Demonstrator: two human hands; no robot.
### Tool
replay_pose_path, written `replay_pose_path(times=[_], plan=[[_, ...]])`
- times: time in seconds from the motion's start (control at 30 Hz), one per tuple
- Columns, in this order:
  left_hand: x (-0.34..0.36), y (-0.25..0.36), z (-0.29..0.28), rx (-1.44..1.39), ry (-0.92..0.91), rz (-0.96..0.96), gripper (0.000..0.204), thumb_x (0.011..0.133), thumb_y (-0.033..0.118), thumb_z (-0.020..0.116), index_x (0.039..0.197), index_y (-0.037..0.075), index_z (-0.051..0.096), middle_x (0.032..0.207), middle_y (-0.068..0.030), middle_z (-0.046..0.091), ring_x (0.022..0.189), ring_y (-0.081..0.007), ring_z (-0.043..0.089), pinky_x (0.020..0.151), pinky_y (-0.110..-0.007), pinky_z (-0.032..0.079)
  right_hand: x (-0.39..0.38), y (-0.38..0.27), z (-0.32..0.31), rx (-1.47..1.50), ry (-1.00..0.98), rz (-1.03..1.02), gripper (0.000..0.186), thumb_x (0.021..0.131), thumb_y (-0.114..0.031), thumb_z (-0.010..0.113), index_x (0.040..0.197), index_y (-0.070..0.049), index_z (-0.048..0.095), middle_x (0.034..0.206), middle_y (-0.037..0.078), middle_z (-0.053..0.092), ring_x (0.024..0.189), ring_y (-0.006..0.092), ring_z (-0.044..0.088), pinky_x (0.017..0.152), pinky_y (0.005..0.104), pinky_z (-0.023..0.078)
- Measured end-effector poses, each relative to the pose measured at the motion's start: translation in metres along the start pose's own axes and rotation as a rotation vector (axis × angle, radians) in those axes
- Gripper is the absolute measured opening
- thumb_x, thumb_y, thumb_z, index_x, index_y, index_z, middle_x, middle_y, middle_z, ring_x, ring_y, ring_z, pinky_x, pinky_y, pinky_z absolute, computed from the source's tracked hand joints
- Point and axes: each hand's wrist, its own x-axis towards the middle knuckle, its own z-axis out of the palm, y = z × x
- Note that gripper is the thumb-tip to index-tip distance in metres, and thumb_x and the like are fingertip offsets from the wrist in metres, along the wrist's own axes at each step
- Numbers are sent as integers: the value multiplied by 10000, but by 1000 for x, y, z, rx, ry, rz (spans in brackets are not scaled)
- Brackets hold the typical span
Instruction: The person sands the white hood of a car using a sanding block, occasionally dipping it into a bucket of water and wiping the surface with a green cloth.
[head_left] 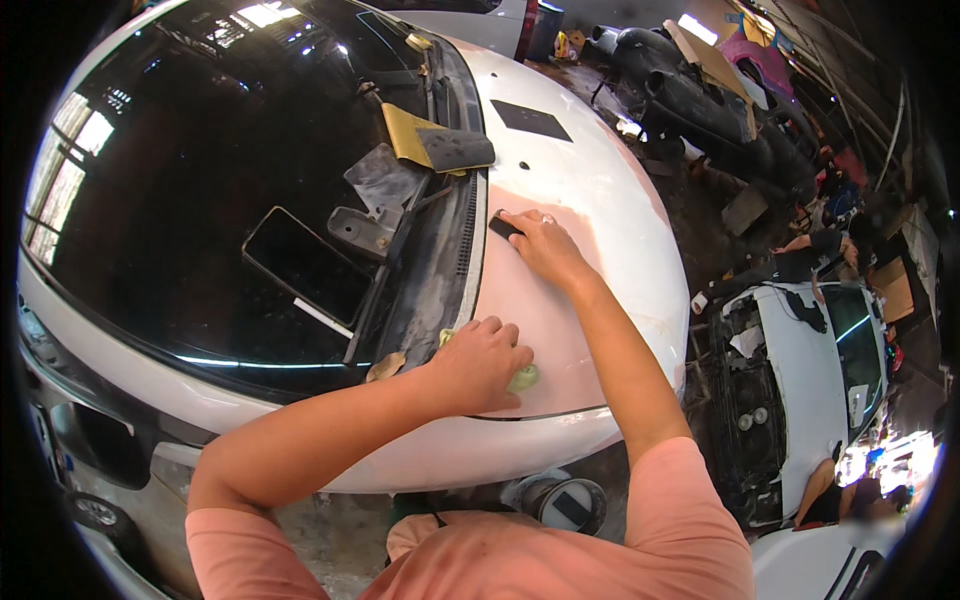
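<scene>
I lean over a white car hood [560,160] with dull pinkish-beige patches, the largest spreading under both hands. My right hand [545,247] is closed on a small black sanding block [505,225], pressed to the patch near the windshield edge. Closer to me, my left hand [480,365] is closed on a pale green cloth or sponge [524,377] that shows beside its fingers; most of it is hidden. A dark sheet of sandpaper [531,121] lies flat on the hood farther off. Folded yellow-backed sandpaper [405,135] rests at the windshield base.
On the dark windshield [230,170] lie a black-framed rectangular piece [307,262], a metal bracket [358,232] and a clear plastic sheet [385,180]. Below the hood's near edge stands a bucket [570,505]. Rightward are a stripped white car [800,380], black bumpers [690,90] and other people.
</scene>
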Motion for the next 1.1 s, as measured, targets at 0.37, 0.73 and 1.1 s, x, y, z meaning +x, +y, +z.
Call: replay_pose_path(times=[0.37,0.73,1.1], plan=[[18,-20,-42,-677,408,-382,359,827,79,800,1150,49,646,995,-65,693,892,-149,686,765,-332,581,-32,-19,15,155,234,-8,322,998,-249,673,1287,-126,745,1280,88,733,1193,379,635,1029,490,519],[33,12,-80,-703,217,-416,302,828,115,712,1122,45,717,949,-82,721,855,-162,672,780,-336,563,-102,-35,-5,172,56,-12,291,945,-140,702,1232,-148,750,1262,105,723,1132,346,680,952,494,546],[47,23,-70,-642,253,-358,345,838,229,731,1105,12,715,954,-144,749,837,-238,710,816,-368,572,-129,-26,3,125,-11,27,224,994,-172,622,1169,-103,744,1082,152,753,1010,359,719,879,450,547]])
